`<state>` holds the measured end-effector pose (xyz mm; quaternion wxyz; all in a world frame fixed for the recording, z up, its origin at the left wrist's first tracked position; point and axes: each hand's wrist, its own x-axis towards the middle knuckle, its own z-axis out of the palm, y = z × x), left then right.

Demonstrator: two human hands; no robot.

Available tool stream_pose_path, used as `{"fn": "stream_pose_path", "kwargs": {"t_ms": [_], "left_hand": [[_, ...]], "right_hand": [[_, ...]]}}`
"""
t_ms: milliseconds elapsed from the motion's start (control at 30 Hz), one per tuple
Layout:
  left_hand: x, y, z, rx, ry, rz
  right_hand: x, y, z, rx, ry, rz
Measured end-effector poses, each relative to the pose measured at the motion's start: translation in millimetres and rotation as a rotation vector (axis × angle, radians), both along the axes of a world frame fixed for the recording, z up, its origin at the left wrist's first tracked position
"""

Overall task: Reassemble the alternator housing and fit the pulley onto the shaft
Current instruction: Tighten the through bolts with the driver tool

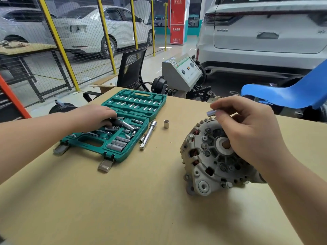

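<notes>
Alternator (210,156): it lies on the table (123,200) at about 4 o'clock from the table's middle, rear face tilted up toward the camera. No pulley can be seen; the far end is hidden behind the right forearm.
Weight: cast metal housing with copper windings showing through the vents, so it is judged heavy and dense, and likely to roll on its round body if nudged.
Surface: rough, dull casting, probably not slippery; the fins and lugs give purchase.
Where to hold: best around the ribbed rim or by the mounting lug at 6 o'clock on the body; the exposed windings and small studs on the face look more delicate and are better left alone.
Right hand (247,131): it pinches a small socket (211,113) between thumb and fingers, above the alternator's 12 o'clock edge, with the heel of the hand over the housing.
Left hand (95,115): well apart from the right, it reaches into the green socket case (123,128) at 10 o'clock, fingers curled on a dark-handled tool (122,123).
Loose tools: an extension bar (147,135) and a single socket (166,123) lie on the table between case and alternator.
Small parts: chrome sockets are smooth and light, easily dropped.
</notes>
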<state>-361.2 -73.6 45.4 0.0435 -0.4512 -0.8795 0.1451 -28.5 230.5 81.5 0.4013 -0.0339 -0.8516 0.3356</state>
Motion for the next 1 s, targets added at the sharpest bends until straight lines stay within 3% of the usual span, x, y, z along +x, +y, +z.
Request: {"fn": "stream_pose_path", "kwargs": {"t_ms": [300,467,600,667,733,833,900,1000], "left_hand": [[2.5,-7.7,-24.3,0.209,0.005,0.013],[4.3,-13.5,-18.7,0.576,-0.015,0.076],[16.9,-13.1,-4.7,0.701,-0.019,0.157],[29.7,-5.1,16.0,0.902,-0.037,0.125],[53.0,14.9,47.0,1.268,-0.196,0.018],[94.3,60.3,96.4,1.780,-0.768,-0.121],[121.6,93.6,117.2,1.869,-1.200,-0.186],[162.1,142.7,122.6,1.859,-1.554,-0.246]], "right_hand": [[-0.8,2.2,-1.9,-0.047,-0.026,-0.002],[-0.6,4.2,-1.6,-0.092,-0.032,0.000],[-0.4,4.9,-1.7,-0.112,-0.023,0.012],[-0.8,5.5,-2.2,-0.155,-0.003,0.019],[-1.1,5.8,-0.4,-0.267,0.055,0.046],[2.0,6.6,7.6,-0.534,0.156,0.109],[3.7,7.2,12.6,-0.655,0.135,0.143],[6.8,9.1,16.7,-0.780,0.051,0.207]]}}
